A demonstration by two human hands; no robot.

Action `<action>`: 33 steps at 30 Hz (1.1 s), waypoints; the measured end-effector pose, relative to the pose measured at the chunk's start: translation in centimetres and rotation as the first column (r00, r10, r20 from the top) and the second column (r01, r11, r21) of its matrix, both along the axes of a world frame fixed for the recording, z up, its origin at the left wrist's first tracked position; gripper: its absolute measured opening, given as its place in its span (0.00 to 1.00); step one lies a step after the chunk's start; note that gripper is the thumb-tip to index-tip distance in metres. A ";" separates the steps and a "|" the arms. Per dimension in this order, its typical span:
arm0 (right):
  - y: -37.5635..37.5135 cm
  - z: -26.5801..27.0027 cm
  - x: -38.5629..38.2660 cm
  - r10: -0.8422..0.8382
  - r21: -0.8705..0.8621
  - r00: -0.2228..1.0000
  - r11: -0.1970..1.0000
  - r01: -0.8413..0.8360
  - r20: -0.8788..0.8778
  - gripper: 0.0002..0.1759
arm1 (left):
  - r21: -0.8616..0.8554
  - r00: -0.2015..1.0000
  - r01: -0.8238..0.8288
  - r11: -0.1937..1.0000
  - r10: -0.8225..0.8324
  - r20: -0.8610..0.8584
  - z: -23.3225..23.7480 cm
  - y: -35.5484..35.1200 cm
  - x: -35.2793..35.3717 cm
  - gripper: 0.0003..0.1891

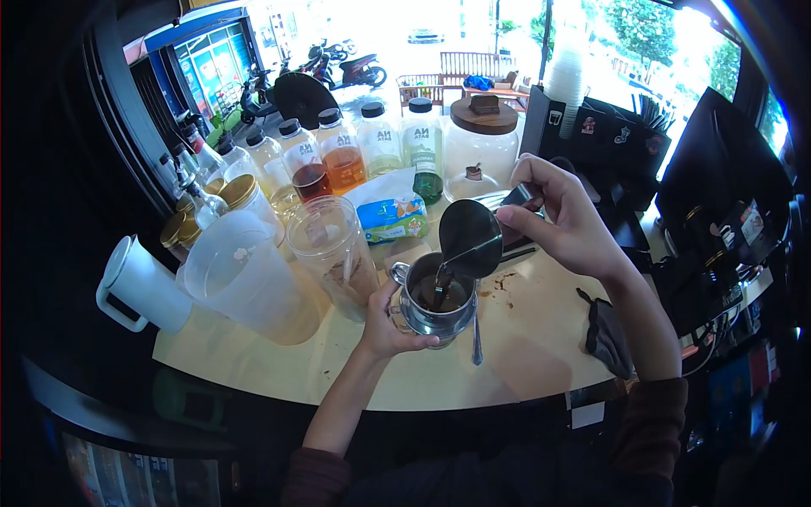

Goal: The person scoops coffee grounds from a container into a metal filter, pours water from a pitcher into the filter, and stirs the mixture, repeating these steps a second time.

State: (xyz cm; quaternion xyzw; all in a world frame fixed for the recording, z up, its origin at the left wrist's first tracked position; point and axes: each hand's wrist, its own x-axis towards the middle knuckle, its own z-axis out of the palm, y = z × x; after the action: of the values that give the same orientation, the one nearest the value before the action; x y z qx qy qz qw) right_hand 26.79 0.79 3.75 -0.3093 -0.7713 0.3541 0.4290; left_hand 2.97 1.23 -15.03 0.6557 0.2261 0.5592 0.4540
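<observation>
My right hand (562, 218) grips the handle of a dark pitcher (471, 239), tilted over a metal cup (438, 296). A thin stream runs from the pitcher into the cup, where dark liquid shows. Wrapped around the cup's left side, near its handle, is my left hand (391, 328). The cup seems to sit on a glass whose lower part is mostly hidden. A spoon (477, 340) lies just right of it, and brown crumbs (501, 287) are scattered on the table (541, 359).
Left of the cup stand a clear jar (335, 253), a large translucent pitcher (245, 275) and a white jug (144, 283). Behind are a tissue pack (390, 218), several bottles and a wooden-lidded jar (481, 152). A dark cloth (606, 334) lies at the right.
</observation>
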 end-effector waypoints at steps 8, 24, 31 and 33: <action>1.0 0.1 -0.4 -0.045 0.070 0.996 0.997 0.039 0.077 0.13 | 0.053 0.999 0.011 0.999 -0.009 -0.032 -0.3 0.3 -0.2 0.48; 0.7 1.3 0.4 -0.095 -0.018 0.995 0.995 0.095 0.010 0.10 | 0.035 1.000 0.005 0.999 -0.004 -0.022 0.0 0.3 0.0 0.47; -0.2 1.7 0.6 -0.100 0.057 0.995 0.993 0.100 0.001 0.12 | 0.056 1.000 0.006 0.998 -0.004 -0.024 0.0 0.3 -0.1 0.47; -0.5 1.8 0.6 -0.077 0.057 0.997 0.995 0.078 -0.022 0.12 | 0.066 1.000 0.007 0.998 -0.005 -0.028 0.0 0.3 -0.1 0.47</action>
State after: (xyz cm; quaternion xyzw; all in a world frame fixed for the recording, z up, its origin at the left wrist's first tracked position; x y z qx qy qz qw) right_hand 27.34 0.29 5.51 -0.3227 -0.7643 0.3180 0.4589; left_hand 2.89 1.56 -15.04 0.6788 0.2120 0.5559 0.4305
